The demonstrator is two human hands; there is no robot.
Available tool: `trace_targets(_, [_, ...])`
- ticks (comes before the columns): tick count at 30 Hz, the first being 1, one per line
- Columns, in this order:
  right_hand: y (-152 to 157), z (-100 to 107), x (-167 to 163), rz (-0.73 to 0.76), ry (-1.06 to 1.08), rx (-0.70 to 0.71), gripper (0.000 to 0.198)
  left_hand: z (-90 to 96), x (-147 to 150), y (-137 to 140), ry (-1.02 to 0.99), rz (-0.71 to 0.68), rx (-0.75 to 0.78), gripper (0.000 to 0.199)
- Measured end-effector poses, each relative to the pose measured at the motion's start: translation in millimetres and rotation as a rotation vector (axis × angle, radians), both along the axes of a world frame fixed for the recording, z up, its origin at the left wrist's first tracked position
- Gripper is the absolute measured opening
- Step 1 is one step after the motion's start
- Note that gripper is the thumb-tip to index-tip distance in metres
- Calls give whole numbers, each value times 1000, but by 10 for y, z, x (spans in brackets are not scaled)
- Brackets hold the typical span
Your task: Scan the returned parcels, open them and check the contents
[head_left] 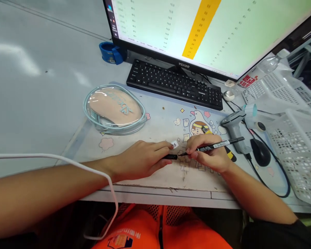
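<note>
My right hand (209, 152) grips a black marker pen (217, 144), its bare tip pointing left. In my left hand (145, 159) is a black pen cap (171, 157), its end facing the tip across a very small gap. A small white label (174, 144) with handwritten marks lies just beyond the left fingertips, partly covered by them; whether those fingers touch it I cannot tell. Both hands rest low over a worn desk mat (155, 135) printed with cartoon figures.
Beyond the hands are a black keyboard (173, 84) and a lit monitor (155, 24). A clear-covered, light-blue-rimmed pouch (114, 107) lies left. To the right are a barcode scanner (235, 129), a black mouse (260, 153) and white plastic baskets (298, 148). A white cable (88, 167) crosses my left forearm.
</note>
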State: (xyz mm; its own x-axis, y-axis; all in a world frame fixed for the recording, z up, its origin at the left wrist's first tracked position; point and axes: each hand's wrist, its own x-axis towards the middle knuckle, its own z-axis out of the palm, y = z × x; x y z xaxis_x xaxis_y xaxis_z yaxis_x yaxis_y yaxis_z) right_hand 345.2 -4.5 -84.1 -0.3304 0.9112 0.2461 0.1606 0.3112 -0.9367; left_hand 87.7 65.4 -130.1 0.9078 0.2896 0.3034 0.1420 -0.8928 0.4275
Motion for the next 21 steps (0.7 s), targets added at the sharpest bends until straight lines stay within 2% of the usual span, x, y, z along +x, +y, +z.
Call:
trace_targets(5, [-11, 43, -121, -3, -157, 89, 10, 12, 16, -11, 9, 6, -4, 37])
trace_targets(7, [-15, 39, -179, 4, -233, 126, 15, 11, 25, -18, -2, 16, 22, 40])
trace_targets(16, [6, -118, -340, 148, -315, 58, 61, -27, 38, -26, -122, 59, 223, 45])
trace_targets(19, [8, -147, -320, 142, -349, 21, 76, 10, 41, -17, -172, 73, 224, 47])
trace_targets(21, [2, -168, -292, 117, -284, -21, 90, 32, 39, -4, -185, 79, 204, 48])
